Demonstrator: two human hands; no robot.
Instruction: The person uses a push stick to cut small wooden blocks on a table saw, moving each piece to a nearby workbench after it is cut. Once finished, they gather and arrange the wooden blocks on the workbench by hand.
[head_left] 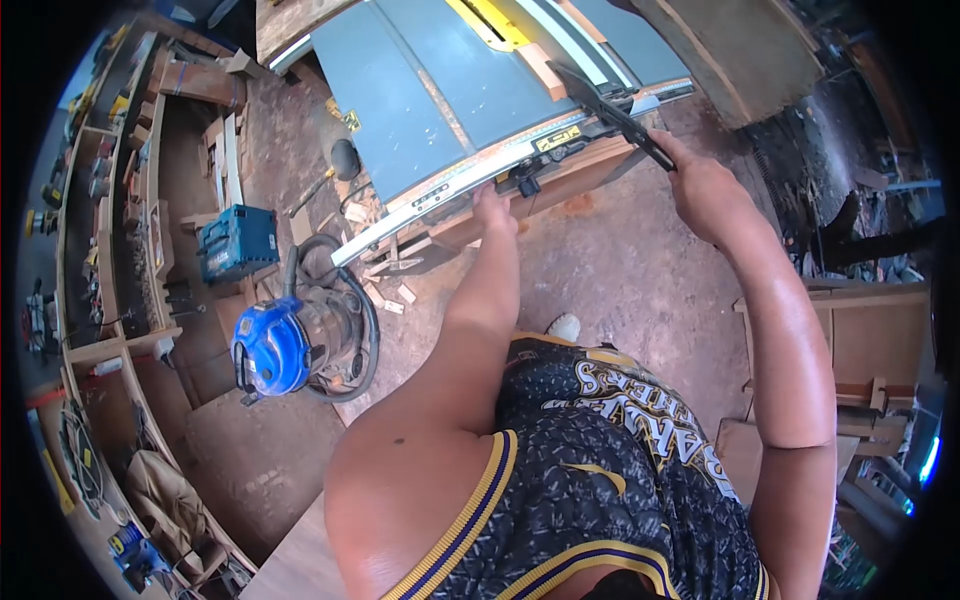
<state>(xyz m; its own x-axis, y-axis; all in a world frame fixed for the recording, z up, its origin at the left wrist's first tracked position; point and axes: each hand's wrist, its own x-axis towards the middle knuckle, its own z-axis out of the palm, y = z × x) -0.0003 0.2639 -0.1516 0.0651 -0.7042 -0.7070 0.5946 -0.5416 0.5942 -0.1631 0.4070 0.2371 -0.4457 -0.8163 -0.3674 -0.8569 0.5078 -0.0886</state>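
Note:
My right hand (pixel 690 175) is wrapped round the handle of a long black push stick (pixel 615 115). The stick's far end rests by a narrow wood strip (pixel 543 72), which lies beside the fence on the grey table saw (pixel 400 95). Over the strip's far end is a yellow guard (pixel 490 22). My left hand (pixel 493 208) is at the saw's front rail (pixel 430 198), left of a black clamp lever. Its fingertips are partly hidden under the rail, so whether they grip anything does not show.
A blue shop vacuum (pixel 272 348) with a black hose stands on the floor at left, near a teal toolbox (pixel 238 245). Wood scraps (pixel 392 305) lie below the saw. Shelves with tools line the left side. A large board (pixel 735 60) is at upper right.

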